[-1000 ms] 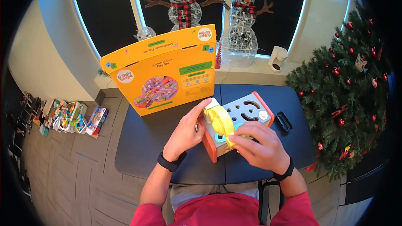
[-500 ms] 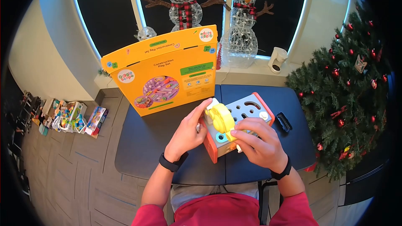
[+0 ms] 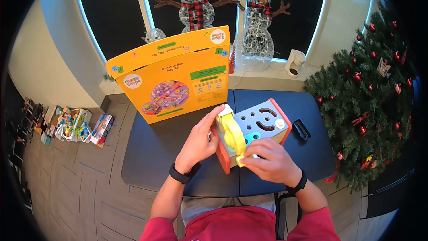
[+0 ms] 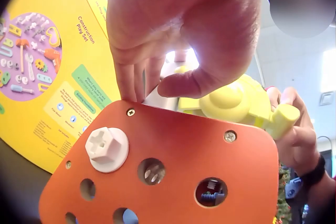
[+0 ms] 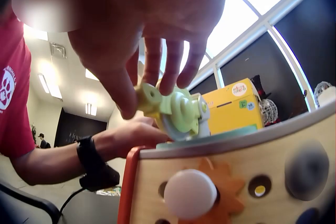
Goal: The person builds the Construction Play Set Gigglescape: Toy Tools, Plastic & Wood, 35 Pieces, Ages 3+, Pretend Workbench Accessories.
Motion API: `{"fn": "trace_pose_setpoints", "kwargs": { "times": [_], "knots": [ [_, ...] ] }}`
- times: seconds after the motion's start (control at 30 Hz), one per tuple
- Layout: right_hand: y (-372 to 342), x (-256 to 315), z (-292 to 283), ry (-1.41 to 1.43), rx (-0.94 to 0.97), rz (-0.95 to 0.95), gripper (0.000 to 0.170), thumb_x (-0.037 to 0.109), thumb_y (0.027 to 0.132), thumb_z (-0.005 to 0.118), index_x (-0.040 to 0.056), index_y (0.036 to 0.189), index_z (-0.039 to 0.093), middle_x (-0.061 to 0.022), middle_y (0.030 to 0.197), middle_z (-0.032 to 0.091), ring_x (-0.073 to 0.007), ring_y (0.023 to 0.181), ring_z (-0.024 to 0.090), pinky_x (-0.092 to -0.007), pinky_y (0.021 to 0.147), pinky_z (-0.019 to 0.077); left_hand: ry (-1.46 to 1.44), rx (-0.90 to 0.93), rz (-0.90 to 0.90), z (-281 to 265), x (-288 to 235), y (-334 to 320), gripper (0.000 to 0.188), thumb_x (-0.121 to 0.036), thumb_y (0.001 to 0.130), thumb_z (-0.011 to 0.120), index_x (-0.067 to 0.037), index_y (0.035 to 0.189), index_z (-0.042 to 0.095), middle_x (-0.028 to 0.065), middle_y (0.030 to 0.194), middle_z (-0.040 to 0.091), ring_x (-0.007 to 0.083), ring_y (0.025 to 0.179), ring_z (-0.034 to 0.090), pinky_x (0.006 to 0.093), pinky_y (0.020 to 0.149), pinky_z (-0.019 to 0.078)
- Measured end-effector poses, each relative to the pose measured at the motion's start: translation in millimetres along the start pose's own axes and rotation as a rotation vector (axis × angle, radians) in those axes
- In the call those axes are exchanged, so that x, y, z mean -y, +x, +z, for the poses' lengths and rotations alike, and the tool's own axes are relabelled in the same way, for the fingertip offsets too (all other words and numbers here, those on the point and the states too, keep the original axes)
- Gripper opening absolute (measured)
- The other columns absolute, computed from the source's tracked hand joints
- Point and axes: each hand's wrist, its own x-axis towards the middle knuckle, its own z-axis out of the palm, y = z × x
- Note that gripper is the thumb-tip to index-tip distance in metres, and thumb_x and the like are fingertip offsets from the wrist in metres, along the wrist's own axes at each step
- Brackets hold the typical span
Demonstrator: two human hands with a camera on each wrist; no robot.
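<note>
A yellow toy piece (image 3: 233, 135) with a rounded dome stands over the left end of a toy workbench (image 3: 249, 118). My left hand (image 3: 198, 140) holds a grey-white block (image 3: 226, 110) at the workbench's far left corner, thumb opposite the fingers. With thumb and fingertips, my right hand (image 3: 274, 163) pinches the near end of the yellow piece, a stubby cylinder (image 4: 285, 120) in the left wrist view. A white hex bolt head (image 4: 106, 148) sits on the red side panel (image 4: 178, 145). On the wooden front are a round white knob (image 5: 190, 194) and an orange gear (image 5: 228, 182).
Behind the workbench, to the left, stands a tall yellow box (image 3: 178, 73). A black oblong object (image 3: 302, 129) lies right of the workbench on the dark table (image 3: 178, 156). The Christmas tree (image 3: 361, 102) rises beyond the table's right edge.
My right hand has brought the yellow piece's end toward me and slightly left, and its dome has turned to a narrower view. The left hand keeps its place and hold.
</note>
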Motion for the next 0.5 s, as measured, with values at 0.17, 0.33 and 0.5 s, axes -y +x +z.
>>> {"fn": "trace_pose_setpoints", "kwargs": {
  "times": [0.17,0.33,0.5],
  "knots": [
    [1.6,2.0,-4.8,0.029,0.062,0.024,0.035,0.002,0.077,0.081,0.0097,0.11,0.073,-0.0045,0.107,0.067,-0.0256,0.097,0.066,-0.0387,0.079,0.055,-0.048,0.002,-0.026,-1.2,-3.0,-0.6,0.085,0.014,0.078,0.049,-0.017,0.156,0.042,0.021,0.129,0.063,0.0324,0.097,0.066,0.034,0.08,0.0543],
    [21.6,4.6,-13.8,0.045,-0.176,0.04,0.038,-0.001,0.078,0.08,0.0082,0.115,0.073,-0.0071,0.11,0.067,-0.0288,0.098,0.067,-0.0399,0.083,0.0571,-0.026,0.014,0.013,-1.5,0.2,-0.9,0.087,0.015,0.077,0.05,-0.015,0.158,0.039,0.0201,0.132,0.064,0.0318,0.111,0.066,0.0329,0.085,0.0538],
    [24.3,5.8,-11.4,0.01,-0.227,0.036,0.042,-0.002,0.079,0.08,0.0076,0.118,0.072,-0.0092,0.116,0.068,-0.0307,0.103,0.068,-0.0405,0.086,0.0574,-0.034,0.038,-0.013,-2.9,0.4,-1.2,0.09,0.015,0.077,0.052,-0.014,0.16,0.036,0.0197,0.136,0.063,0.0322,0.122,0.065,0.0335,0.094,0.0527]
  ]
}}
